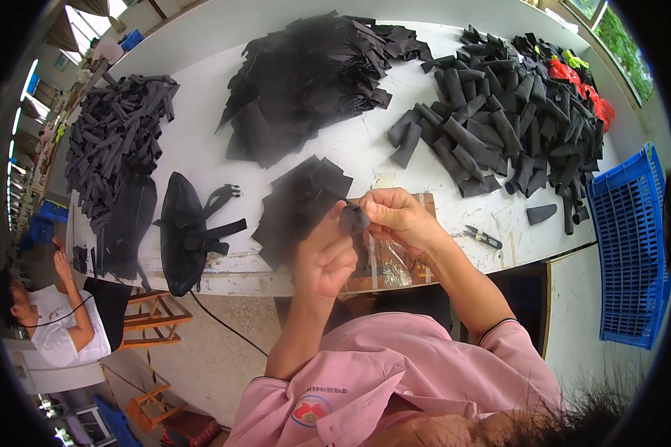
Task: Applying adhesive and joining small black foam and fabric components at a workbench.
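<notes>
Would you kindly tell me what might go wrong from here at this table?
The small black fabric piece, held up between the left hand and right hand, could slip and get lost among the similar dark pieces in the nearby stack.
The snips lie loose beside the right forearm, so a sideways sweep might knock them.
The black bag lies at the front edge and might be brushed off.

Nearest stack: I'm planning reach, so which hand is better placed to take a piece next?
Probably the left hand: it is beside the stack; the right hand is farther off, though both hold cloth.
</notes>
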Demonstrator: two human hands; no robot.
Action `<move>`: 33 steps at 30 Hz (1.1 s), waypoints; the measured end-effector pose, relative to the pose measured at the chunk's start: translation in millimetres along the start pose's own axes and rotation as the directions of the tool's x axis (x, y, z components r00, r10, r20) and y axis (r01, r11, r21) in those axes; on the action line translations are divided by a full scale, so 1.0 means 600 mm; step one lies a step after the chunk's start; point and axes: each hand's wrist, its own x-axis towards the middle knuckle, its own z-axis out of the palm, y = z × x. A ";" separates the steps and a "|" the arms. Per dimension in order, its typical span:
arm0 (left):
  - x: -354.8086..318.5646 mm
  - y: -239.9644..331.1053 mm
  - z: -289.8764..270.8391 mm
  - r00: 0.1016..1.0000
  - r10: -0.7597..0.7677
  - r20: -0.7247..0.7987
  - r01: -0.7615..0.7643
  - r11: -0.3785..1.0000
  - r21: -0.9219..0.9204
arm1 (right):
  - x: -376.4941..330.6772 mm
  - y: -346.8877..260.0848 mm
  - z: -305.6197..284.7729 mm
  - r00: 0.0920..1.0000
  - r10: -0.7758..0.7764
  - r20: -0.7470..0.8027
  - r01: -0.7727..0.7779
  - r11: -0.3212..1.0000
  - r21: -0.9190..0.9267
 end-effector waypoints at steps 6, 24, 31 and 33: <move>-0.034 -0.049 0.065 0.916 0.365 0.165 -0.351 0.534 0.769 | 0.015 -0.023 -0.007 0.974 -0.054 0.218 0.114 0.955 -0.272; -0.007 -0.008 -0.036 0.998 0.008 0.060 -0.020 0.979 0.201 | 0.004 0.032 -0.015 0.992 -0.078 0.094 0.087 0.992 -0.089; -0.011 -0.023 0.040 0.984 0.106 0.146 -0.152 0.925 0.350 | 0.020 -0.014 -0.006 0.968 -0.152 0.202 0.197 0.954 -0.226; -0.019 -0.043 0.035 0.934 0.308 0.184 -0.352 0.694 0.628 | 0.023 -0.007 -0.004 0.967 -0.152 0.204 0.195 0.957 -0.213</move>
